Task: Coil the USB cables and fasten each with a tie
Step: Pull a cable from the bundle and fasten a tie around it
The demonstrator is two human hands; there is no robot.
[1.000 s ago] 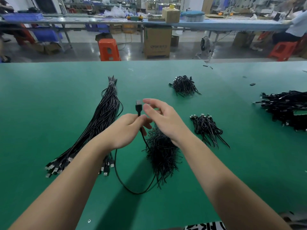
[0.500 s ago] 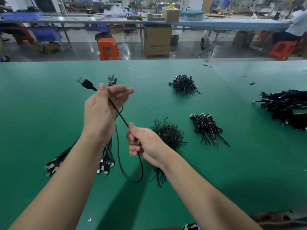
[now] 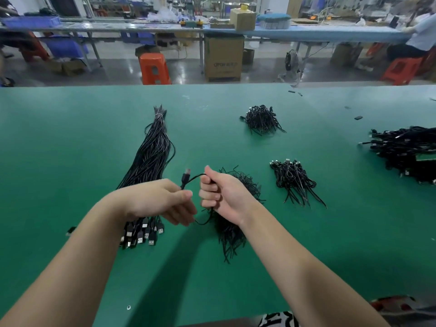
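Both hands are gripping one USB cable (image 3: pixel 193 178) above the green table (image 3: pixel 70 147), our left hand (image 3: pixel 162 200) pinching near the plug, our right hand (image 3: pixel 220 193) fisting around the cord, knuckles close together.

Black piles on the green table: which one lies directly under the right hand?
The loose pile of twist ties, partly hidden beneath the right hand. The other piles lie farther off, clear of both hands.

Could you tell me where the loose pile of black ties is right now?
In the head view, the tie pile lies on the green table at centre, under the right hand, right of the straight cable bundle.
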